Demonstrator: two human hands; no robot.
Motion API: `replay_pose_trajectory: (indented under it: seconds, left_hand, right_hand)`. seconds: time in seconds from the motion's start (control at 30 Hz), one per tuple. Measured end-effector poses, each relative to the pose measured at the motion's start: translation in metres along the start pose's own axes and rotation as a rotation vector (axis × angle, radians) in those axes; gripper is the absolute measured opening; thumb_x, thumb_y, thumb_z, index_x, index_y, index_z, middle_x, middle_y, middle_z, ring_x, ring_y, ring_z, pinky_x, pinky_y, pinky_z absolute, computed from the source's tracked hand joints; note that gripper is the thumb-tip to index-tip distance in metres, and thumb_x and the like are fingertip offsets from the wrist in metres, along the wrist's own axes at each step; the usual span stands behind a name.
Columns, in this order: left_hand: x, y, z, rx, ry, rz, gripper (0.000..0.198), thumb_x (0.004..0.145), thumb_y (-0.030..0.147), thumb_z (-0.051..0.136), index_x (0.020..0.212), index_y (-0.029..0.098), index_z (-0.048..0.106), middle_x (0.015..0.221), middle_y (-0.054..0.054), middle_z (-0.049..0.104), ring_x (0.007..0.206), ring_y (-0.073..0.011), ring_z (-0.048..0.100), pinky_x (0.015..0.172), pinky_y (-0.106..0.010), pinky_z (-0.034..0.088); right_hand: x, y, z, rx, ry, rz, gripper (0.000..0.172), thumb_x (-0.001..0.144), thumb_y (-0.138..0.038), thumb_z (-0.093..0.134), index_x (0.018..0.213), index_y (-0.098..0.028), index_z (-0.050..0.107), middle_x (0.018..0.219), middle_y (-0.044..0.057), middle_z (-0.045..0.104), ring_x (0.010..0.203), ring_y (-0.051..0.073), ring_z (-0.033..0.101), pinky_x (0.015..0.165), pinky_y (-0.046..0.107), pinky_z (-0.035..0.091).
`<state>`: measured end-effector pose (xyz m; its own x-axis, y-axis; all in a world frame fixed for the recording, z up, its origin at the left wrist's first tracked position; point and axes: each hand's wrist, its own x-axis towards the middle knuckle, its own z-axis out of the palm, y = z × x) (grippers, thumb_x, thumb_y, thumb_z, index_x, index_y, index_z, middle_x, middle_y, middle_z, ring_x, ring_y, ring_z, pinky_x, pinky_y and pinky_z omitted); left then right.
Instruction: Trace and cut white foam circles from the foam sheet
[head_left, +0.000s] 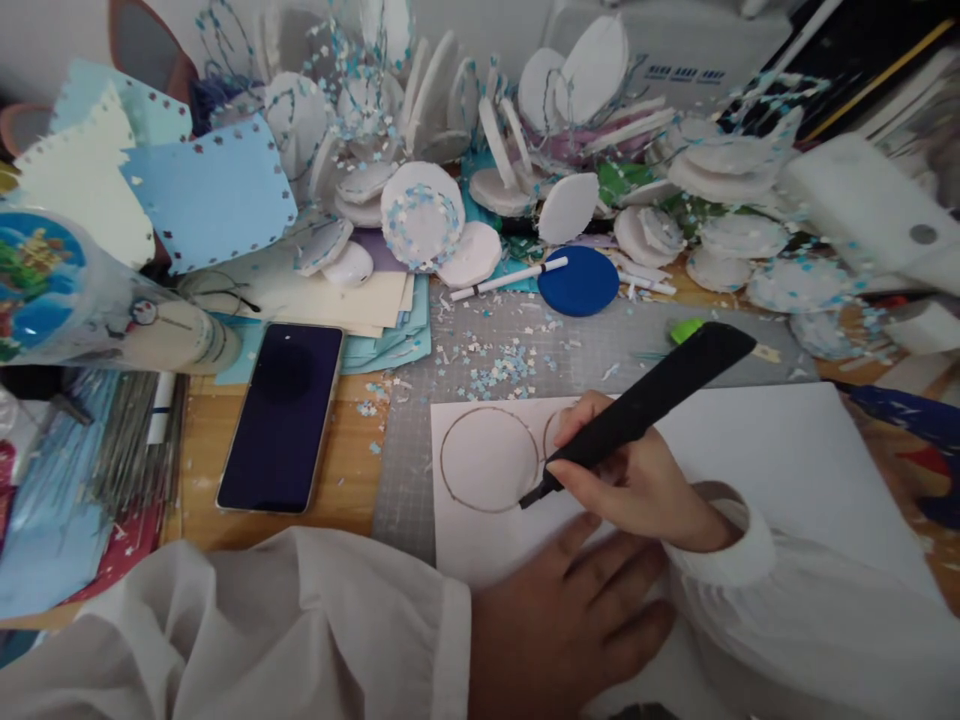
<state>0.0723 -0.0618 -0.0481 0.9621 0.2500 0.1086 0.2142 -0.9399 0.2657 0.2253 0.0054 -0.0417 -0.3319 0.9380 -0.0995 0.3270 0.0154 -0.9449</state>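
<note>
Nearest: left hand (562, 630) lies palm down on the white sheet (780, 440), fingers extended and slightly apart, pointing toward the right; it presses on the sheet and grips nothing. Just beyond, right hand (637, 490) has thumb and index finger clamped on opposite sides of a black knife-shaped tool (652, 400), close to its narrow end. The remaining fingers are partly hidden; their curl cannot be told. The tool leans up to the right, its dark tip at the lower right of a brown circle outline (442, 455) on the sheet. A second outline shows in part behind the right hand.

Left of the sheet, a dark-screened phone (283, 420) lies on the wooden table (202, 470). The sheet overlaps a gray cutting mat (405, 470); star-shaped confetti (499, 370) is scattered on the mat past the sheet's far edge. Farther back: a blue disc (581, 285) with a white stick (480, 285) partly over it. Farthest: piled white discs (422, 217), some edged with blue confetti.
</note>
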Motion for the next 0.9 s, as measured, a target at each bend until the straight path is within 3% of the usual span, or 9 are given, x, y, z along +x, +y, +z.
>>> replay_pose_trajectory:
  seconds: [0.23,0.4,0.53,0.7,0.9]
  left_hand:
    - [-0.0020,0.0028,0.0052,0.029,0.086,-0.028,0.045,0.098,0.032,0.031,0.139,0.016,0.042,0.150,-0.014,0.036,0.136,-0.0297,0.037,0.112,-0.050,0.018]
    - [-0.0018,0.0034,0.0057,0.022,0.055,-0.015,0.055,0.098,0.045,0.027,0.141,0.014,0.039,0.151,-0.016,0.034,0.137,-0.0319,0.035,0.112,-0.051,0.019]
    - [-0.0019,0.0027,0.0054,0.042,0.067,-0.022,0.050,0.099,0.039,0.025,0.140,0.016,0.039,0.151,-0.014,0.035,0.137,-0.0303,0.036,0.112,-0.051,0.018]
    - [-0.0011,0.0023,0.0024,0.025,0.029,-0.016,0.057,0.096,0.048,0.029,0.141,0.015,0.039,0.151,-0.015,0.033,0.137,-0.0304,0.036,0.113,-0.050,0.018]
    - [-0.0007,0.0036,0.0063,0.039,0.077,-0.037,0.045,0.098,0.033,0.031,0.139,0.017,0.042,0.150,-0.012,0.037,0.136,-0.0283,0.038,0.113,-0.050,0.018]
  right_hand:
    - [0.0074,-0.0001,-0.0106,0.188,0.085,-0.033,0.017,0.078,-0.029,0.065,0.075,-0.022,0.050,0.067,-0.003,0.054,0.060,0.010,0.052,0.051,0.020,0.044]
    - [0.0054,-0.0009,-0.0085,0.123,0.002,0.001,0.019,0.077,-0.030,0.067,0.077,-0.021,0.050,0.066,-0.003,0.052,0.054,0.010,0.047,0.046,0.021,0.040]
    - [0.0029,0.0007,-0.0078,0.103,-0.036,0.027,0.017,0.078,-0.029,0.065,0.079,-0.022,0.049,0.066,-0.003,0.050,0.054,0.010,0.044,0.044,0.022,0.037]
    - [0.0000,0.0009,-0.0077,0.046,-0.077,-0.038,0.018,0.079,-0.027,0.064,0.083,-0.022,0.048,0.073,-0.001,0.051,0.062,0.011,0.047,0.050,0.024,0.040]
    - [0.0014,0.0011,-0.0085,0.045,-0.097,-0.035,0.017,0.080,-0.028,0.064,0.083,-0.022,0.049,0.073,-0.001,0.051,0.065,0.012,0.050,0.054,0.024,0.041]
